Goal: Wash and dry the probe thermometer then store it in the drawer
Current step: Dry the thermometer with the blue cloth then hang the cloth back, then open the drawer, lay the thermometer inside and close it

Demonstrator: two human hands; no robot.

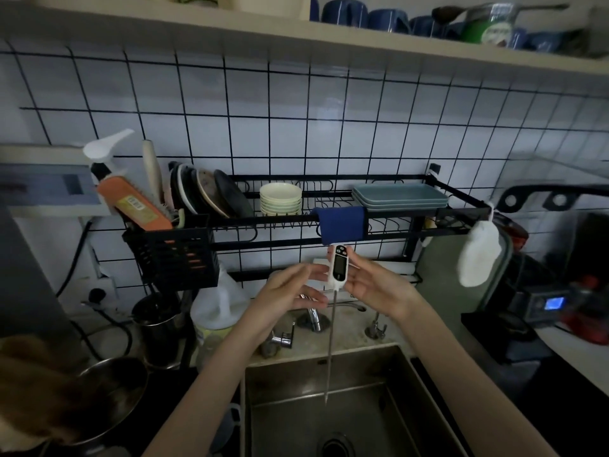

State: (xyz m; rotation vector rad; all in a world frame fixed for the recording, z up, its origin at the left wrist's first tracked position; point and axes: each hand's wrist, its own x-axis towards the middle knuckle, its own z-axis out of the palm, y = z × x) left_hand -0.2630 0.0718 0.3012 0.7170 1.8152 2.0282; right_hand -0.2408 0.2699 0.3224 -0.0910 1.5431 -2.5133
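The probe thermometer (338, 267) has a white body with a dark screen and a long thin metal probe pointing down over the steel sink (379, 367). My right hand (375, 286) holds the white body upright from the right side, fingers behind it. My left hand (290, 290) hovers just left of the body with straight, relaxed fingers; its fingertips come close to the thermometer, and contact cannot be judged. The faucet (313, 316) lies behind the hands, with no water visible.
A black dish rack (395, 222) on the tiled wall carries plates, bowls, trays and a blue cloth (341, 224). A white mitt (478, 255) hangs at its right end. A soap jug (217, 305) and a steel bowl (112, 394) sit left; a scale (543, 303) stands right.
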